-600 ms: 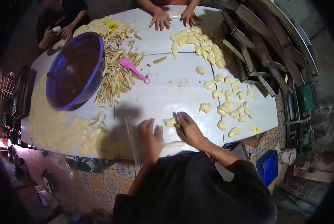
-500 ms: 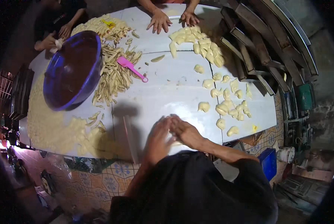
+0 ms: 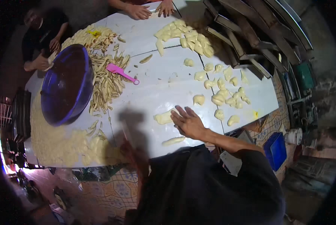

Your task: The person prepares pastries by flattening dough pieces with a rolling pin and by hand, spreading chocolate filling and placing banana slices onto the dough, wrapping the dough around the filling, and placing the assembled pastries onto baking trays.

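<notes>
My right hand (image 3: 189, 123) lies over the table with its fingers stretched out, its fingertips at the right end of a flattened piece of dough (image 3: 162, 118). Closer to me, a slim rolled strip of dough (image 3: 173, 141) rests near the table edge. In deep shadow to the left, my left hand (image 3: 129, 150) looks closed around the lower end of a thin pale rod (image 3: 125, 129); its fingers are dim. Several dough lumps (image 3: 221, 96) lie loose to the right of my right hand.
A big blue-purple basin (image 3: 86, 80) stands at left beside a heap of finger-shaped pieces (image 3: 107, 84) with a pink scoop (image 3: 117, 70). Joined dough pieces (image 3: 196, 40) lie farther back. Metal trays (image 3: 250, 33) are stacked at right. Two people work across the white table (image 3: 145, 93).
My hands have parted: the left moved left to the rod, the right moved slightly right and flattened out. Dough formerly under them now shows. The whole view has shifted a little.
</notes>
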Motion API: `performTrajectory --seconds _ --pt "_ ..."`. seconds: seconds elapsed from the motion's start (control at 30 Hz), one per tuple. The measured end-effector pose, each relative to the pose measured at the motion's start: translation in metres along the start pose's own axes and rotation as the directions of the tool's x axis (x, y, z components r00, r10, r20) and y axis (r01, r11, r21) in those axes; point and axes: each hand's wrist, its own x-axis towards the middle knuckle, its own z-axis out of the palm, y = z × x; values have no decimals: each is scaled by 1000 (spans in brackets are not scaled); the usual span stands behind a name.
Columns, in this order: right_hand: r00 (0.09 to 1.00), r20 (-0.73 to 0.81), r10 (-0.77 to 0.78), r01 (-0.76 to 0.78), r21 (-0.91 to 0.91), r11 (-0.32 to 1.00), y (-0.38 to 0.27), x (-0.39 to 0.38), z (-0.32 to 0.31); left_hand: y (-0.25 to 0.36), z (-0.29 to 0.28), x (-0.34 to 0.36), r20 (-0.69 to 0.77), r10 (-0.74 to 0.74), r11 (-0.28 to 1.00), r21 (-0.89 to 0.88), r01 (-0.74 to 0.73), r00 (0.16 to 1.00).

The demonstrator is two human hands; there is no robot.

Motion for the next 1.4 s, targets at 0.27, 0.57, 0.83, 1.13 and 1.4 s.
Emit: performTrajectory --seconds 0.27,0.57,0.83,1.13,1.4 --pt "985 -170 -23 74 303 950 -2 -4 -30 1 50 15 472 464 886 -247 -392 750" --pt "983 -179 49 4 280 960 10 -35 12 28 28 8 328 494 867 -249 -431 805" --pt "915 -237 328 -323 61 945 44 58 11 89 103 123 301 304 866 308 -394 904" --pt "848 -306 433 -316 363 876 95 140 -15 93 98 186 490 331 902 -417 -117 806" --pt "969 1 248 -211 534 819 51 342 16 83 60 147 384 323 946 -154 -284 865"
